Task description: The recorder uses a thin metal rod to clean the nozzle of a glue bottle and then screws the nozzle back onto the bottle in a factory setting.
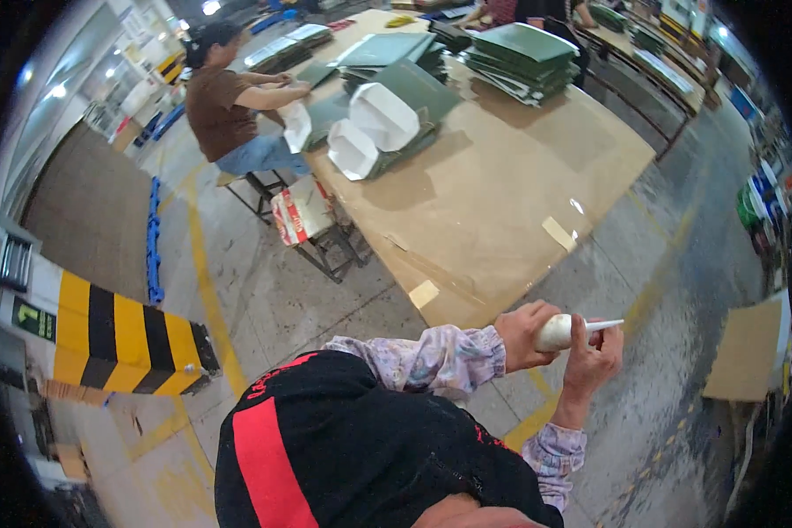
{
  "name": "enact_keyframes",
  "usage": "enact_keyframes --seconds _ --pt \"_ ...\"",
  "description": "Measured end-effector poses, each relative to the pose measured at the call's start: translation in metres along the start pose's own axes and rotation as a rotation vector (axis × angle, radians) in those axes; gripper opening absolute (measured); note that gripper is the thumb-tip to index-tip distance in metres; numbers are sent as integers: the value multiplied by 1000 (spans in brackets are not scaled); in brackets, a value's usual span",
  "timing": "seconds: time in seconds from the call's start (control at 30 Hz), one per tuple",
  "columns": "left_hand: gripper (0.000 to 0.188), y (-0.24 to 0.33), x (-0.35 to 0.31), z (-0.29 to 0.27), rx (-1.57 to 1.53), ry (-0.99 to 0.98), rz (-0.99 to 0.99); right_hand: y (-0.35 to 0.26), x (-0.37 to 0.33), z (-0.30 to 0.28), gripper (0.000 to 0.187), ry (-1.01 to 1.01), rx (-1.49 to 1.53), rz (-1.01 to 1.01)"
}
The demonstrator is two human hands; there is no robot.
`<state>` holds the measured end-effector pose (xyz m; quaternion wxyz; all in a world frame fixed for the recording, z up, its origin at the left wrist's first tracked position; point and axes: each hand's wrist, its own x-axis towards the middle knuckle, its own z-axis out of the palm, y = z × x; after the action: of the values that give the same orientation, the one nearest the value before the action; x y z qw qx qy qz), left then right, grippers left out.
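Note:
A white squeeze bottle (554,333) with a long pointed nozzle lies sideways between my hands, beyond the table's near right corner. My left hand (524,336) is wrapped round the bottle's body from the left. On the other side my right hand (593,359) is closed at the base of the nozzle, its thumb up against the bottle's shoulder. The tip of the nozzle sticks out to the right past my right fingers. Part of the bottle's body is hidden in my left palm.
Before me stands a brown-covered table (501,194), with folded green-and-white card pieces (384,116) and a green card stack (521,63). A co-worker (224,106) sits at its left side, hands on card. A stool (306,216) and a striped pillar (123,339) stand left.

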<state>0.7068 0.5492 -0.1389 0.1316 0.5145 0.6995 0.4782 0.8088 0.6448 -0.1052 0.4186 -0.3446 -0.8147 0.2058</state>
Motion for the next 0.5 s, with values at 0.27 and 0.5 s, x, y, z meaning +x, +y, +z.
enact_keyframes --seconds 0.27,0.5 --pt "56 -5 8 -13 38 12 -21 -14 21 11 33 -33 7 -73" --pt "57 -8 19 -42 -70 1 20 -41 36 19 29 -6 64 -120"
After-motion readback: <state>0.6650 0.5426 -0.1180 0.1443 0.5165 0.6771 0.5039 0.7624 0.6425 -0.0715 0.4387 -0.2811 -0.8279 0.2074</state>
